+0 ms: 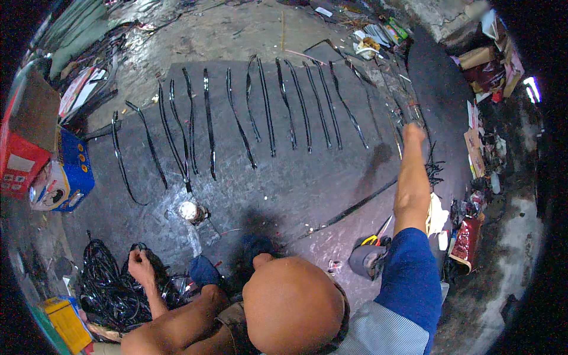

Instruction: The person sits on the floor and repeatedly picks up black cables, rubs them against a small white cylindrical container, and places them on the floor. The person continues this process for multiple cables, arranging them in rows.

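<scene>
Several shiny black strips (pixel 269 112) lie side by side in a row on a dark sheet (pixel 284 189), some straight and some twisted. My right arm stretches far forward to the right end of that row. There my right hand (pixel 413 135) is closed and somewhat blurred, close to thin dark strips; what it grips cannot be made out. At the lower left, my left hand (pixel 141 267) pinches a black strip at the edge of a tangled heap of black strips (pixel 103 284). My bent knee (pixel 293 305) covers part of the near floor.
A lit round lamp-like object (pixel 192 212) stands near the left middle. To its left are a blue box (pixel 74 168) and a red carton (pixel 23 151). A grey container (pixel 367 260) with yellow-handled tools is by my right arm. Cardboard and scraps (pixel 473 148) line the right side.
</scene>
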Motion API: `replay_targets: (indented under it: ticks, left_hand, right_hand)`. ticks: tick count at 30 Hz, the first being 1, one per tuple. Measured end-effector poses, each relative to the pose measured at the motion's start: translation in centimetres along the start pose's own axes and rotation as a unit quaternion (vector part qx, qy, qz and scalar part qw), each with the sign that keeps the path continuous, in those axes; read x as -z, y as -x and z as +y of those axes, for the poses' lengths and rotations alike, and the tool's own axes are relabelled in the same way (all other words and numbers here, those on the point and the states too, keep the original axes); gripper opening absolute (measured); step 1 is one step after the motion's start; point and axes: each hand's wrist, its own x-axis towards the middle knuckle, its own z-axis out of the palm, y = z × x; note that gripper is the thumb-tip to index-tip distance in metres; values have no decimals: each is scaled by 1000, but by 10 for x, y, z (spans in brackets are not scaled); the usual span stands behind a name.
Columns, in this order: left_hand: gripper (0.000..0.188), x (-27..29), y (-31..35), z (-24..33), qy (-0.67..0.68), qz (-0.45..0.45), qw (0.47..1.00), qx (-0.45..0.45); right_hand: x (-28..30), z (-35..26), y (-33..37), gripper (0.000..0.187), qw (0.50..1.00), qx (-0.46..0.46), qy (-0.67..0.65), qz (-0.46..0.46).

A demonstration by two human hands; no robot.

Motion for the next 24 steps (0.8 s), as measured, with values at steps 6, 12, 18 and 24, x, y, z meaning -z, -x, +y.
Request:
replay_targets:
  ticks: [6,12,18,24]
  left_hand:
    - [13,103,29,142,-55,-184,980,-46]
    - [9,78,53,213,126,-431,893,-15]
    - [8,133,33,144,59,-342,938,8]
    - [20,144,41,86,-413,-307,856,-45]
  right_hand:
    - [-53,-26,335,18,886,142,-256,-360]
    - [122,-89,668,32,328,384,-377,-777]
    - [138,-106,711,33,185,419,-259,-851]
    - [117,-96,715,31,210,504,-109,-831]
